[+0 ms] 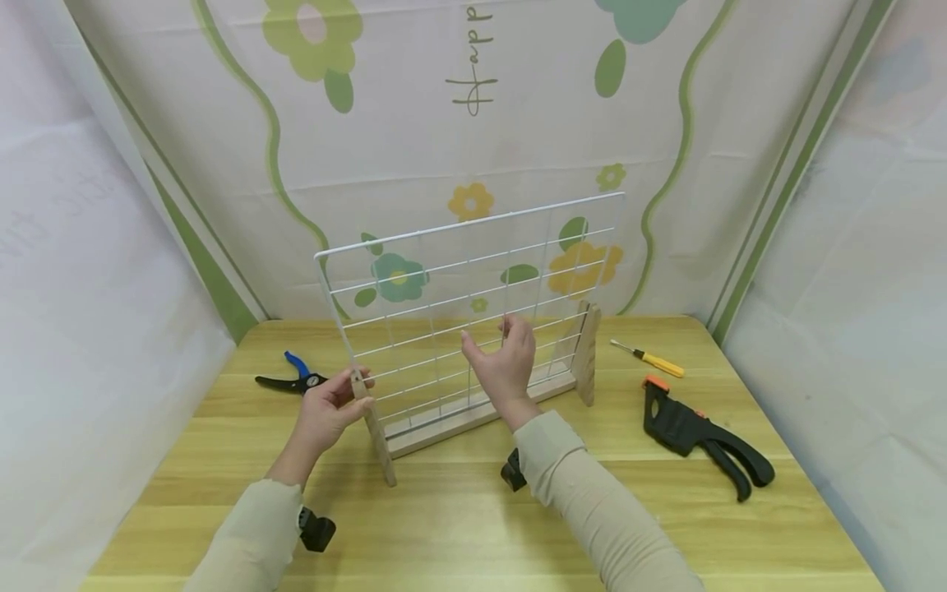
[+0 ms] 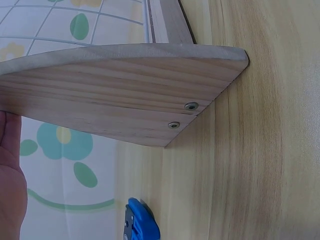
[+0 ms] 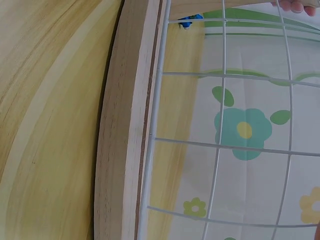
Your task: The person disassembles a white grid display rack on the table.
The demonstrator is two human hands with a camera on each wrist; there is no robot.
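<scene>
A white wire grid panel (image 1: 444, 288) stands upright, its lower edge in a slot of a wooden base bar (image 1: 473, 415). Wooden side pieces flank the bar, a left one (image 1: 379, 440) and a right one (image 1: 586, 353). The left hand (image 1: 325, 411) grips the upper part of the left side piece, thumb in front and fingers behind. Two metal screw heads (image 2: 191, 106) show low on that piece's outer face in the left wrist view. Before the middle of the grid is the right hand (image 1: 506, 366), thumb and forefinger spread apart, fingers loosely bent, overlapping the wires in the head view.
Pruning shears with a blue handle (image 1: 296, 363) lie left of the stand. To the right are a yellow-handled screwdriver (image 1: 661, 363) and a black bar clamp (image 1: 684, 427) with orange pads. A flower-printed cloth (image 1: 385, 148) hangs behind the wooden table (image 1: 436, 534).
</scene>
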